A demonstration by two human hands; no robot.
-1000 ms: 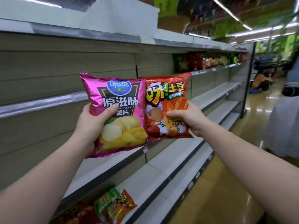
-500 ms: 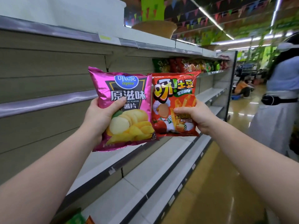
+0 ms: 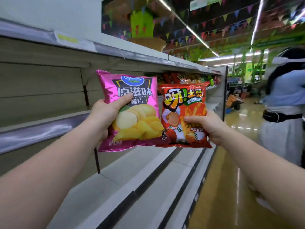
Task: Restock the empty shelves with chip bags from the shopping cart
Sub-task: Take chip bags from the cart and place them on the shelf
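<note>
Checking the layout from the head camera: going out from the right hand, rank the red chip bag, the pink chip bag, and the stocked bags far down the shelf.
1. Red chip bag, gripped by the right hand.
2. Pink chip bag, just left, in the left hand.
3. Stocked bags, far down the aisle.

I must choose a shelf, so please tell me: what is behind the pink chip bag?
Behind the pink chip bag is bare shelf backing. The strip directly behind it is covered.
</note>
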